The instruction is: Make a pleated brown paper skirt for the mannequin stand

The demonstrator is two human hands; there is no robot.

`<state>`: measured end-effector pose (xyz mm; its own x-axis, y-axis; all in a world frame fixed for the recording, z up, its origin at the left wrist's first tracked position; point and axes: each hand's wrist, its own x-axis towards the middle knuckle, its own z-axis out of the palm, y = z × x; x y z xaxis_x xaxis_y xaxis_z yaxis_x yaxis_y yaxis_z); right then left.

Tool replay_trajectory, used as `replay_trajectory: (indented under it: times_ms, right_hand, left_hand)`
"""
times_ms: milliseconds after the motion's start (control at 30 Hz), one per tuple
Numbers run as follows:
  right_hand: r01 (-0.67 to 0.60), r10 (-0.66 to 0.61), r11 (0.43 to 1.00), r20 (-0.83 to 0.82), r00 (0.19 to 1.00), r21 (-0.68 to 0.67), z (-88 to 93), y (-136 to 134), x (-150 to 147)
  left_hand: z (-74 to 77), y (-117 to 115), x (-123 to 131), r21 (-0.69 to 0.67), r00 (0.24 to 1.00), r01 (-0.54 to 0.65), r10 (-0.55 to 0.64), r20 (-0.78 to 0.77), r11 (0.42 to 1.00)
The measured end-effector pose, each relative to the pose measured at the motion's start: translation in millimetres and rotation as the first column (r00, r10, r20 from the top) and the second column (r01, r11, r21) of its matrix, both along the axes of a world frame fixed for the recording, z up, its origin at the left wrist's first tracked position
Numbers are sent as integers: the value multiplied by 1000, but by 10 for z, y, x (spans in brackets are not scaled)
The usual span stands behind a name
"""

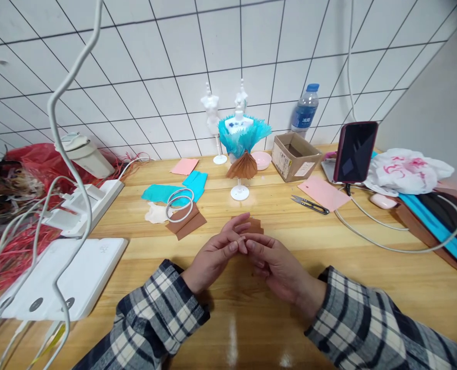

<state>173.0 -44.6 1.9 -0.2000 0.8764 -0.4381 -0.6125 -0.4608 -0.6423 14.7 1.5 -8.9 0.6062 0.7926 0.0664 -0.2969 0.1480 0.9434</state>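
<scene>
My left hand [216, 253] and my right hand [278, 263] meet at the fingertips over the table's middle. Both pinch thumb against fingers; whatever lies between them, if anything, is too small or hidden to make out. Just behind the fingers lies a brown folded piece [256, 226], partly covered by my hands. Farther back stands a small white dress form [239, 125] on a round base, dressed in turquoise ruffles [257, 132] with a brown pleated fan [242, 167] at its front. To the left, white rings [180, 204] rest on turquoise pieces [159, 193] and a brown sheet [189, 223].
Thread snips [310, 204] lie beside a pink sheet [323, 192]. Behind are a cardboard box [282, 160], a pink dish [262, 160] and a water bottle [305, 110]. A phone [355, 151] stands right; a white power bank [58, 275] and cables [84, 205] occupy the left.
</scene>
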Motion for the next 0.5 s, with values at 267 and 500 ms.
replay_trajectory:
  times_ms: [267, 500]
  right_hand:
    - [-30, 27, 998, 56, 998, 49, 8, 6, 7]
    - [-250, -1, 894, 560, 828, 372, -103, 119, 111]
  left_hand:
    - [-25, 33, -19, 45, 999, 27, -25, -35, 999]
    - [9, 22, -4, 31, 998, 61, -61, -17, 998]
